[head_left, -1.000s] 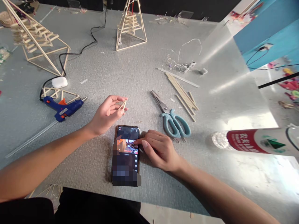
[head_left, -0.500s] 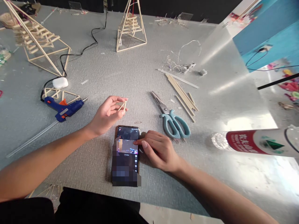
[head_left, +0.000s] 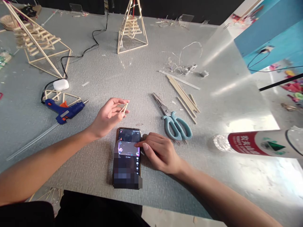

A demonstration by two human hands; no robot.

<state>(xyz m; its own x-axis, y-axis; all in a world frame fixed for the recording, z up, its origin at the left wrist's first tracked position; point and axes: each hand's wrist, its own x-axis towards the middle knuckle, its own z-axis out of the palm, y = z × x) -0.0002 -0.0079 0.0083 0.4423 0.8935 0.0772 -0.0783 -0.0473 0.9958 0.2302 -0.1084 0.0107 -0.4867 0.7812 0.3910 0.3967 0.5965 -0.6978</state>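
Between the thumb and fingers of my left hand [head_left: 111, 114] is a small wooden stick piece [head_left: 124, 108], two short lengths meeting at an angle. Below it a smartphone [head_left: 129, 134] lies face up on the table, a video on its screen and its lower part pixelated. My right hand [head_left: 162, 151] rests beside the phone, index fingertip on the right side of the screen, the other fingers loosely curled around nothing. To the right lie scissors [head_left: 167, 115] with light blue handles. Several thin wooden sticks [head_left: 182, 93] lie beyond them.
A blue glue gun [head_left: 65, 111] with its glue stick lies left, near small stick frames and a white case [head_left: 61, 84]. Two stick pyramids [head_left: 48, 52] stand farther back. A black cable [head_left: 96, 39] crosses between them. Right are tangled wire lights [head_left: 189, 69] and a bottle [head_left: 255, 143].
The video picture on the phone has changed. Small lights now glow on the rear pyramid. Both hands stay almost in place, and the stick piece is tilted slightly differently.
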